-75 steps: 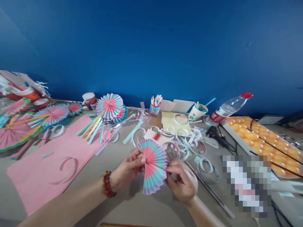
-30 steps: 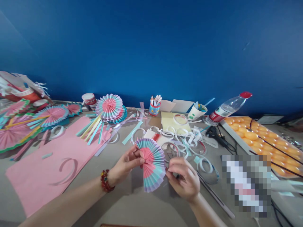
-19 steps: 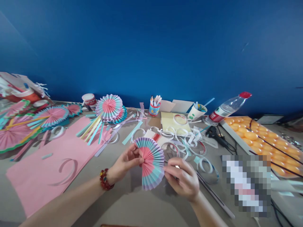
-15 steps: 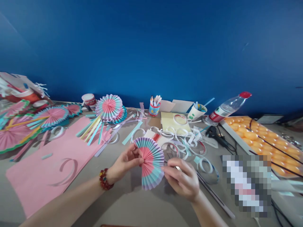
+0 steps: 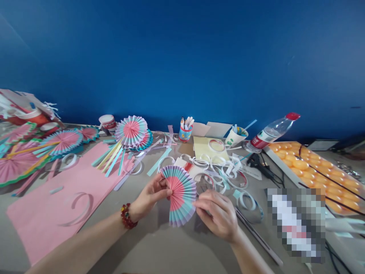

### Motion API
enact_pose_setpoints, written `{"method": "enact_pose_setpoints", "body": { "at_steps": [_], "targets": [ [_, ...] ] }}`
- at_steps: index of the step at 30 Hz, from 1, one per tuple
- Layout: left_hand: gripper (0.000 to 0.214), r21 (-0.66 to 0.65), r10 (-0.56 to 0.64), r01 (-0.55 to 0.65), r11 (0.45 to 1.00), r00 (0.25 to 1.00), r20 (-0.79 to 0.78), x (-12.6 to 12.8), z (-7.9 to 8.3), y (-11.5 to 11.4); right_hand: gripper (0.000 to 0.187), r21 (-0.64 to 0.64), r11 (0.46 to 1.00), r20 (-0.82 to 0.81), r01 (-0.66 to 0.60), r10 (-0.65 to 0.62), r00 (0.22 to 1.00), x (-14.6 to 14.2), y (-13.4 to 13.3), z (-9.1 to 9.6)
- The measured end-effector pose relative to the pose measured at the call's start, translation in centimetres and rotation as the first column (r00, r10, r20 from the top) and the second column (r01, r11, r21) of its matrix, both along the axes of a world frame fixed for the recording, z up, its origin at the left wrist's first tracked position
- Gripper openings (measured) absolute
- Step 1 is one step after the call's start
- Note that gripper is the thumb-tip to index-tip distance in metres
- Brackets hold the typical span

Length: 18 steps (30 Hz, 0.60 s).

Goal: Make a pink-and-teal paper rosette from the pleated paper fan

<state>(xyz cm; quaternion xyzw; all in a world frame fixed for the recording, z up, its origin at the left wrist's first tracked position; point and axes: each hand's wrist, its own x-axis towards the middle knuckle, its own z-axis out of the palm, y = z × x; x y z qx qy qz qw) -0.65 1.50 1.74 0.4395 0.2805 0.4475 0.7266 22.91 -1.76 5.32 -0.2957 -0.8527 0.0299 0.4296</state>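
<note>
A pleated paper fan (image 5: 180, 194), pink at the core with teal and lilac bands, is spread to about a half circle just above the grey table (image 5: 159, 247). My left hand (image 5: 151, 195), with a red bead bracelet (image 5: 126, 216) on the wrist, pinches the fan at its hub on the left side. My right hand (image 5: 218, 214) is curled with its fingertips against the fan's right edge; whether it holds anything else is hidden.
Finished fans (image 5: 131, 131) with paper sticks lie at the back left beside a pink sheet (image 5: 57, 198). White tape rings (image 5: 219, 171) litter the middle. A pen cup (image 5: 185, 131), paper cup (image 5: 236, 136), water bottle (image 5: 270, 132) and tray of orange balls (image 5: 316, 167) stand behind and right.
The fan and both hands have drifted slightly left and down. My right hand's fingers have curled closer onto the fan's right edge.
</note>
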Motion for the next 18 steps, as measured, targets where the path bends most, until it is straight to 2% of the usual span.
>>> {"method": "enact_pose_setpoints", "body": {
  "at_steps": [10,18],
  "targets": [
    [0.036,0.038,-0.013,0.013,0.999,1.000,0.011,0.01,-0.34,-0.07,0.020,-0.001,1.000,0.019,-0.017,0.017,1.000,0.09,-0.01,-0.65],
    [0.031,0.043,-0.001,0.000,0.999,1.000,0.001,0.05,-0.16,0.01,0.021,0.068,0.995,0.163,0.071,-0.081,0.983,-0.31,-0.26,0.06]
  ]
}}
